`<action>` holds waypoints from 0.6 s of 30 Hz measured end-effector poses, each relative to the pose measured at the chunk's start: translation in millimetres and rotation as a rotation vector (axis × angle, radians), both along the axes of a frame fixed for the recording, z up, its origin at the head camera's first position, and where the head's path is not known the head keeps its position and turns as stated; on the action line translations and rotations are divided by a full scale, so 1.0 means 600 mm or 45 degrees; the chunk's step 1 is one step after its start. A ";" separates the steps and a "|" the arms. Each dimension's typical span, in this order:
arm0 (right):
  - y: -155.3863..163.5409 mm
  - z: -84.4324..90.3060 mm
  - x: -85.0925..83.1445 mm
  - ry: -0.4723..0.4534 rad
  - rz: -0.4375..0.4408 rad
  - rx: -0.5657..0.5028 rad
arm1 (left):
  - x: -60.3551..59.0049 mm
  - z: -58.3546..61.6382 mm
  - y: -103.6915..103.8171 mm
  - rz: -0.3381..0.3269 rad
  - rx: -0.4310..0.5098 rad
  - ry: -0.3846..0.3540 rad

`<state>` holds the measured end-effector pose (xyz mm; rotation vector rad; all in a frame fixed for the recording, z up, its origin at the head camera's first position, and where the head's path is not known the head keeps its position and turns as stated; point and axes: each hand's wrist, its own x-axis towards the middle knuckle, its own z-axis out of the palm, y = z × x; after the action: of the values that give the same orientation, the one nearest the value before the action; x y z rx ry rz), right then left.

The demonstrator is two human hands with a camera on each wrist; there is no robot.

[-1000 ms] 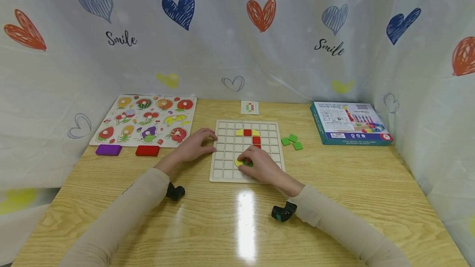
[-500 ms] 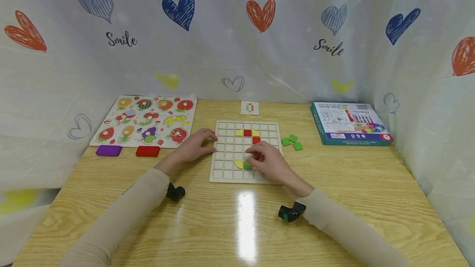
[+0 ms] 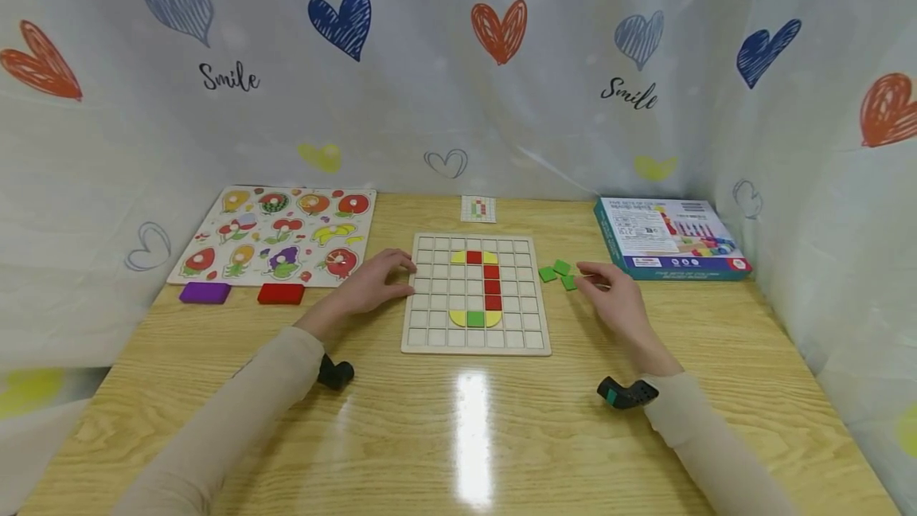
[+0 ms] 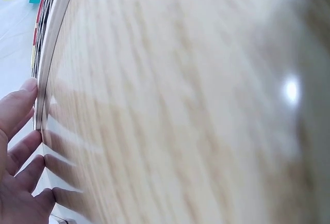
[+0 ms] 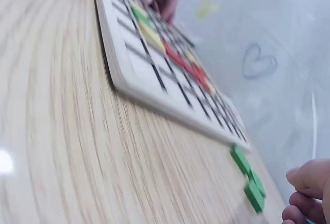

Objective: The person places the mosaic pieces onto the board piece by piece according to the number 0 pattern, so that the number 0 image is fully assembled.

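Note:
A pale wooden grid board [image 3: 430, 338] lies in the middle of the table. In its cells, yellow quarter-round pieces [image 3: 458, 318], red squares [image 3: 492, 287] and one green square [image 3: 476, 318] form part of a ring whose left side has bare cells. My left hand [image 3: 374, 281] touches the board's left edge with fingers spread; the left wrist view shows its thumb [image 4: 20, 100] against the rim. Right of the board lie three loose green square tiles [image 3: 548, 274]. My right hand [image 3: 614, 301] is beside them, fingers loosely bent; in the right wrist view they are apart from the tiles.
Behind the board lies a small pattern card [image 3: 478, 209]. A fruit puzzle board [image 3: 243, 252] is at the back left, with a purple block [image 3: 204, 293] and a red block [image 3: 281, 294] before it. A flat box [image 3: 669, 239] sits back right. A curtain hangs behind.
My right hand has left the board's lower cells and moved right to the loose green tiles. A yellow piece now shows right of the green square. My left hand stays put.

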<state>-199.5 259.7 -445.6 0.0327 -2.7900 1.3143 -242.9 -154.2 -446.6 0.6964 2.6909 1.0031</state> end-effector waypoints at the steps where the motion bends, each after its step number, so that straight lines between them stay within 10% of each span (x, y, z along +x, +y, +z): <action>1: 0.009 -0.001 -0.002 -0.011 -0.011 0.018 | 0.000 0.000 0.000 -0.001 0.003 0.000; 18: 0.025 -0.014 -0.033 -0.016 0.151 0.237 | -0.003 -0.004 -0.002 -0.001 0.009 0.004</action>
<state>-219.1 274.8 -453.7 0.2022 -2.9524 1.0743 -244.4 -155.4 -449.2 0.7008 2.6914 1.0125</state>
